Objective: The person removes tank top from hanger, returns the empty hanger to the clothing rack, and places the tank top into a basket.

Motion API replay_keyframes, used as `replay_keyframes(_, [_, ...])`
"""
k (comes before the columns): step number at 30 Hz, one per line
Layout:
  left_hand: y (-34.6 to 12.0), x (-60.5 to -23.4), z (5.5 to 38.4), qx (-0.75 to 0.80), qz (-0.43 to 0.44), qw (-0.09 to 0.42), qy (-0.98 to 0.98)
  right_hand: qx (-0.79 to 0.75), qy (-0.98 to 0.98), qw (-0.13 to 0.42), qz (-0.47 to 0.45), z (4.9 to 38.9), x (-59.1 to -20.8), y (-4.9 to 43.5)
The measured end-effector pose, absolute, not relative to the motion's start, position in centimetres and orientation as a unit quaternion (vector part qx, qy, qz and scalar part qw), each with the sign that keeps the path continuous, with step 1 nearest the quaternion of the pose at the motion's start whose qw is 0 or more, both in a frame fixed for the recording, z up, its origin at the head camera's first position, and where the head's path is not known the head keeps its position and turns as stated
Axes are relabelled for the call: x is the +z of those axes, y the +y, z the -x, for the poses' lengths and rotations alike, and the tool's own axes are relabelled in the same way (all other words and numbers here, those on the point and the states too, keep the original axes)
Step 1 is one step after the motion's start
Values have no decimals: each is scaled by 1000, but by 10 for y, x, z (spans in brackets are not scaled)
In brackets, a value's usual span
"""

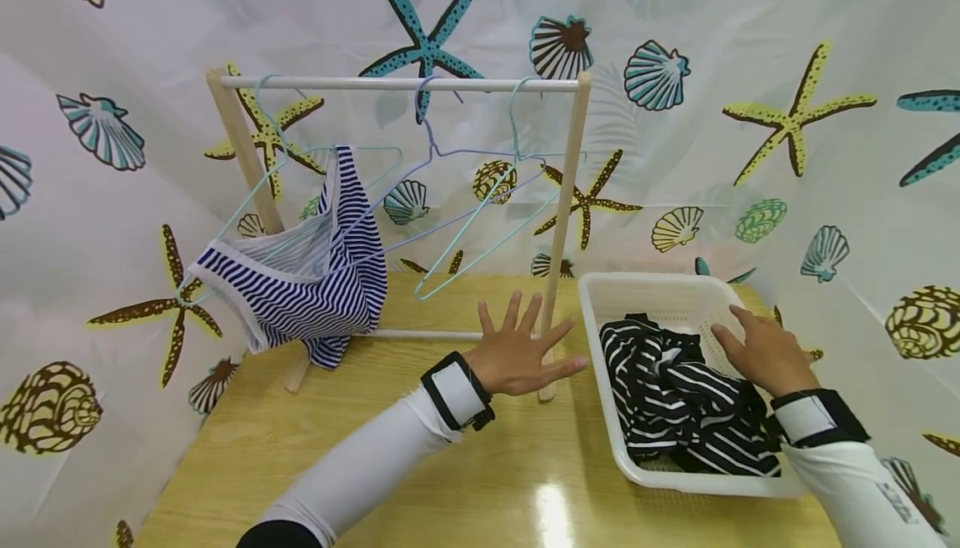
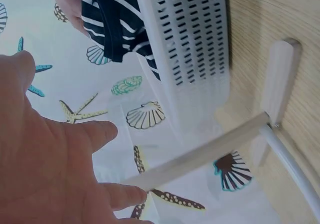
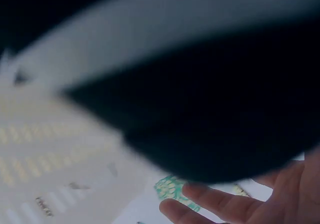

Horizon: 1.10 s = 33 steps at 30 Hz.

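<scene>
My left hand (image 1: 516,349) is spread with straight fingers in front of the rack's right post, holding nothing. In the left wrist view, the thumb and fingers of that hand (image 2: 55,154) stand apart. Over the right side of a white plastic basket (image 1: 611,439), my right hand (image 1: 772,352) has its fingers extended. Black clothing with white stripes (image 1: 675,389) lies crumpled in the basket, beneath and left of that hand. A blurred dark shape with a pale band (image 3: 225,104) covers much of the right wrist view, above the right hand's fingers (image 3: 225,204).
A wooden rack (image 1: 566,206) with a white rail (image 1: 390,83) stands at the back. A blue-and-white striped garment (image 1: 322,298) hangs on a turquoise hanger (image 1: 258,177). A purple-blue hanger (image 1: 431,152) and a mint hanger (image 1: 468,223) hang farther right. A patterned sheet surrounds the wooden table (image 1: 390,431).
</scene>
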<state>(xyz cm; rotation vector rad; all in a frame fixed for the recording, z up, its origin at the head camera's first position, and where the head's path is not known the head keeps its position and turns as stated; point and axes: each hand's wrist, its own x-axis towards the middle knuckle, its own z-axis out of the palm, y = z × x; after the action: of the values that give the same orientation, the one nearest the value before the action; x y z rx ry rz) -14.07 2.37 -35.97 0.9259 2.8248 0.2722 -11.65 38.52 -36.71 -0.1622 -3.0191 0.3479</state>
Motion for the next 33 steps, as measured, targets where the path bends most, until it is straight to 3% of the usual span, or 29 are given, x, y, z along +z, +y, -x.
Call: replay_keyframes(33, [-108,-354,134,126,-193,31,973,123,-991,46,-27,137,-334,269])
